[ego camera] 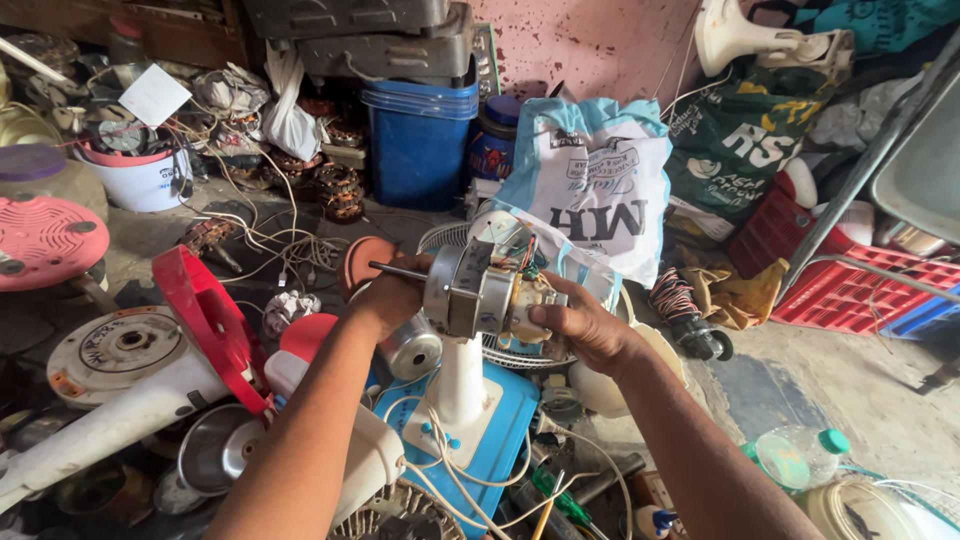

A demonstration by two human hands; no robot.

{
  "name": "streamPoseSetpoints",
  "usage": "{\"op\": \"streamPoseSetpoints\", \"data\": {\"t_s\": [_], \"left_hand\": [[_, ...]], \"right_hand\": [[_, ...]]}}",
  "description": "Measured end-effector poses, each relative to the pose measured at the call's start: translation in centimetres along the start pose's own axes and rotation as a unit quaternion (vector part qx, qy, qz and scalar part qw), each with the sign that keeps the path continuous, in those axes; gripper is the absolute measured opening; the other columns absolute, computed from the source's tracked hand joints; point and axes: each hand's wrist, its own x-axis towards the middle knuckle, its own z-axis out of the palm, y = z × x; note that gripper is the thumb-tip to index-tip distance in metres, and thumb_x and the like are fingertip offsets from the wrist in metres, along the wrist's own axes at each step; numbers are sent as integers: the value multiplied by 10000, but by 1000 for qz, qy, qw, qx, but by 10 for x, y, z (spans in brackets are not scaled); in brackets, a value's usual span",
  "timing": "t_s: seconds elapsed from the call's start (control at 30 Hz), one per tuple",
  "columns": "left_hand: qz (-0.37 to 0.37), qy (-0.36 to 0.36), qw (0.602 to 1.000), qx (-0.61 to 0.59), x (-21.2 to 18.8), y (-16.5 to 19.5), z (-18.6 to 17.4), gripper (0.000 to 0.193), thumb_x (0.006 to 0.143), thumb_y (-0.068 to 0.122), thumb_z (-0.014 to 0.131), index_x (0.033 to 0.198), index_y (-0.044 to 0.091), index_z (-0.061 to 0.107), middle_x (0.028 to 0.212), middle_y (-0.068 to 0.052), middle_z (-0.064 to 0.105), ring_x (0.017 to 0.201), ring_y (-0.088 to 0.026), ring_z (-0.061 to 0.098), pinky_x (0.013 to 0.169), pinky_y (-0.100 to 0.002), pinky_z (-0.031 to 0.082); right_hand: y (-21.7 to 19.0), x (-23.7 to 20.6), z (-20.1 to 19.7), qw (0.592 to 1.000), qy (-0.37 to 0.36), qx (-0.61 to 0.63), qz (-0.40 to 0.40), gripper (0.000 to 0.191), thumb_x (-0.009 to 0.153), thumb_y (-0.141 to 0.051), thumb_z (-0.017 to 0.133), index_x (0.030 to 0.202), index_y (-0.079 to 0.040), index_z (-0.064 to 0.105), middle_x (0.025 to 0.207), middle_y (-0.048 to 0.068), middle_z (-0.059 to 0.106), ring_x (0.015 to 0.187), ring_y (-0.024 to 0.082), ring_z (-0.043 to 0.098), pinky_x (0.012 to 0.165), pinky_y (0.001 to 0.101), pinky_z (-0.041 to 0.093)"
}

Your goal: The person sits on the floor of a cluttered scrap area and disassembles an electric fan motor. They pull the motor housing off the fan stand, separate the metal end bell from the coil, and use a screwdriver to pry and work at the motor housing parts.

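A bare fan motor (478,290), a grey metal housing with a steel shaft pointing left, sits atop a white stand (460,385) on a blue and white base (500,440). My left hand (392,297) grips the front of the motor just under the shaft. My right hand (582,325) holds the rear of the motor, where coloured wires and a cream plastic part show. Both hands keep the motor roughly level above the base.
A red fan blade (205,320) and a white fan stand (120,415) lie at the left. A pink stool (45,240), a blue bin (418,140), printed sacks (600,190), a red crate (830,285), copper windings (335,190), loose white cables and a plastic bottle (800,455) crowd the floor.
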Motion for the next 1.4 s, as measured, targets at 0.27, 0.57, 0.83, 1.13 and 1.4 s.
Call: {"op": "streamPoseSetpoints", "data": {"t_s": [0.27, 0.57, 0.83, 1.13, 1.4], "left_hand": [[-52, -1, 997, -48, -1, 7, 0, 233, 886, 13, 669, 1104, 78, 719, 1022, -25, 767, 925, -117, 692, 826, -299, 547], [-44, -19, 999, -16, -2, 14, 0, 229, 886, 15, 666, 1099, 68, 735, 1026, -26, 770, 927, -97, 681, 830, -279, 546], [41, -59, 997, 3, 11, 2, -7, 208, 859, -52, 640, 998, 88, 704, 973, 8, 750, 917, -70, 687, 811, -284, 564], [-33, -52, 993, -96, 11, 7, -3, 229, 832, -91, 727, 986, 78, 746, 931, 49, 740, 854, -34, 650, 777, -247, 555], [13, -73, 987, -146, 8, 7, -1, 275, 812, -78, 745, 1041, 75, 747, 982, 31, 755, 898, -47, 680, 814, -262, 577]], "right_hand": [[-10, -12, 7, 998, -19, -51, -24, 1164, 662, -393, 834, 1600, 52, 307, 1313, 201, 613, 1116, 247, 608, 747, 323, 539], [-16, -20, 19, 996, 6, -62, -64, 1177, 640, -397, 828, 1603, 50, 320, 1291, 207, 614, 1070, 253, 612, 652, 311, 538], [-11, -20, 20, 995, 32, -79, -45, 1248, 612, -438, 840, 1578, 69, 234, 1476, 245, 529, 1361, 320, 520, 1097, 415, 420], [-20, -32, 31, 993, 29, -73, -84, 1245, 578, -444, 842, 1588, 45, 304, 1485, 252, 526, 1335, 339, 523, 1086, 450, 433], [-15, -25, 18, 991, 16, -106, -86, 1134, 685, -374, 817, 1582, 47, 266, 1529, 217, 524, 1419, 322, 504, 1167, 413, 367]]}}
